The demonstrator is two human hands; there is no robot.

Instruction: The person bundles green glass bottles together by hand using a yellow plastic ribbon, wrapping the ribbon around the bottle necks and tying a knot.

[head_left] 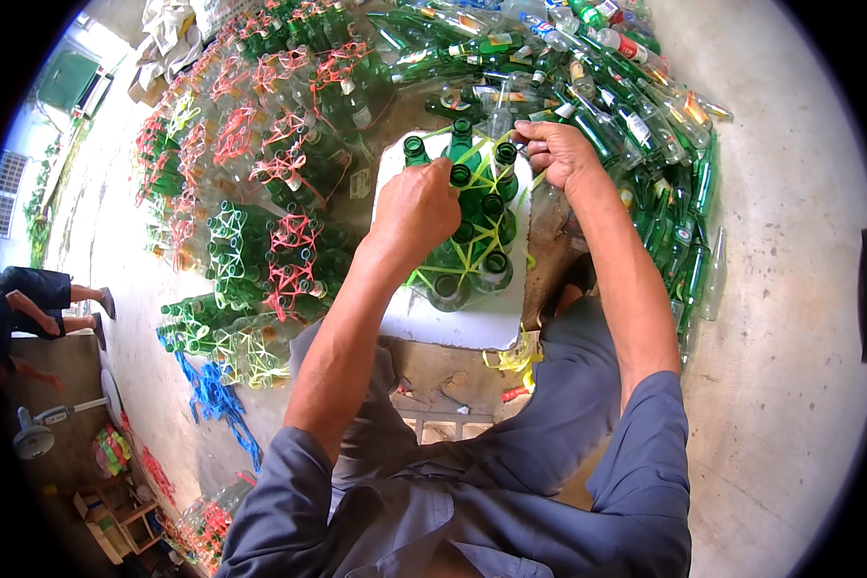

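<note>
Several green glass bottles (492, 208) stand upright in a cluster on a white board (472, 332) between my knees. A yellow-green plastic strap (470, 252) zigzags around their necks. My left hand (417, 204) is closed in a fist over the left side of the cluster, against the necks; what its fingers grip is hidden. At the far right corner, my right hand (557, 154) pinches the strap between thumb and fingers, and a length of it trails below the hand.
Bottles bundled with red and pale straps (294, 255) stand at left. Loose bottles (636, 120) lie heaped behind and at right. Blue straps (217, 395) and yellow strap scraps (520, 356) lie nearby. A fan (35, 438) and another person (39, 299) are at far left.
</note>
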